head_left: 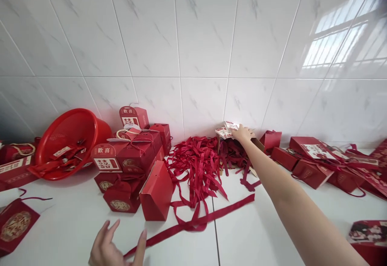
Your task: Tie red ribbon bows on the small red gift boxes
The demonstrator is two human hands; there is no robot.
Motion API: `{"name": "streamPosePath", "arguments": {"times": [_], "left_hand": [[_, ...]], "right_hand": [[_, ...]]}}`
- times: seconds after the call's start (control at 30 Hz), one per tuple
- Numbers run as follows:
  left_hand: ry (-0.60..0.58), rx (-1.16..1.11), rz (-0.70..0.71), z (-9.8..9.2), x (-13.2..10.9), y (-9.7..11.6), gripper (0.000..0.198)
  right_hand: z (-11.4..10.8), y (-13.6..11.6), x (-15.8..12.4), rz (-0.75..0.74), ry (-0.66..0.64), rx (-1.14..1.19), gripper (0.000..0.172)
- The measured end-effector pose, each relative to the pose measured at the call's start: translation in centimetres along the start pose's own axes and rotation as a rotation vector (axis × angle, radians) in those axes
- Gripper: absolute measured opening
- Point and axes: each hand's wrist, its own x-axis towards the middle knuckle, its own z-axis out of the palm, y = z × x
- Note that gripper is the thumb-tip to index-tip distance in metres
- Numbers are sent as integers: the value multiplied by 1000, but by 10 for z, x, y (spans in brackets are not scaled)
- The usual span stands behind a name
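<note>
My left hand [116, 248] is at the lower edge with fingers and thumb apart, holding nothing. Beside its thumb, a long dark-red ribbon [193, 222] stretches diagonally over the white surface. My right hand [244, 134] reaches far forward to the wall, fingers spread, over a small open carton [257, 143]. Its thumb side is against printed white-and-red cards [230, 126] at the carton's top; whether it grips one is hidden. A tangled heap of red ribbons [196, 161] lies left of the carton, and more short ribbon pieces [234, 153] lie under my wrist.
Left of the ribbons stand stacked red gift boxes [136, 153] and a plain red box [157, 193]. A tilted red basin [101, 133] holds small red packets. More red boxes [314, 169] with ribbons lie right; another box [18, 225] sits front left. White tiles [202, 48] rise behind.
</note>
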Motion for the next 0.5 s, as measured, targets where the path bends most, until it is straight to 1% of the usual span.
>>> {"name": "streamPosePath", "arguments": {"times": [0.1,0.13,0.2,0.27,0.3,0.4,0.43,0.5], "left_hand": [[52,-51,125,13,27,22,63],[82,-66,140,18,35,31,66],[79,-84,169,29,50,44,81],[43,-115,108,38,61,50,93],[11,-156,43,41,65,51,94],[-94,-351,-190,44,71,49,82],[-109,-446,-230,42,72,49,78],[-101,-649,-224,34,70,51,76]], "right_hand": [[-2,1,7,37,-14,11,38],[-2,1,9,44,-12,26,37],[-3,0,9,43,5,72,35],[-6,-1,8,25,40,143,33],[-8,-2,6,14,67,188,32],[-19,-6,1,-20,183,356,30],[-25,-8,-2,-30,223,421,29],[-37,-9,-11,-56,277,563,29]]}}
